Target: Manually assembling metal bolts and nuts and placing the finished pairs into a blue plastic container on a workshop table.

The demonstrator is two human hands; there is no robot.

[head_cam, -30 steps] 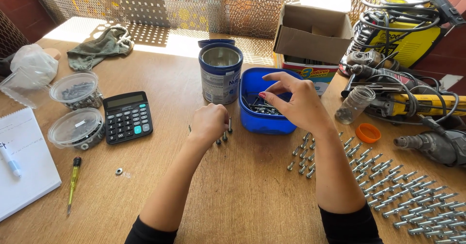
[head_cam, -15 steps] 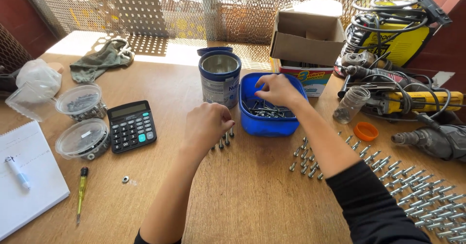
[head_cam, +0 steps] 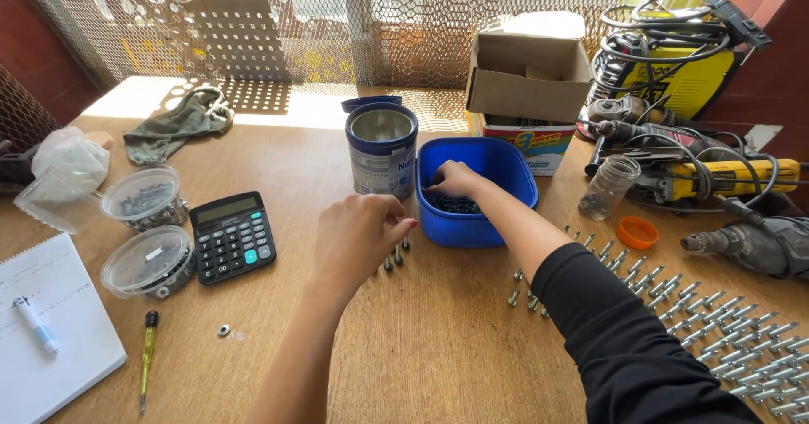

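A: Left hand (head_cam: 358, 234)?
B: Fingers curled, tips together over a few upright bolts (head_cam: 396, 255) on the tabletop (head_cam: 438, 340), just left of the blue tub (head_cam: 476, 190). Can't tell if it pinched one.
A: Right hand (head_cam: 455, 179)?
B: Down inside the tub, fingers bent into loose screws (head_cam: 459, 206); grip hidden. Rows of bolts (head_cam: 725, 323) lay well to the right.

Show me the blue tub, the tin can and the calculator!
blue tub (head_cam: 468, 228): head view, on its front wall.
tin can (head_cam: 381, 164): head view, on its side.
calculator (head_cam: 235, 238): head view, on its keys.
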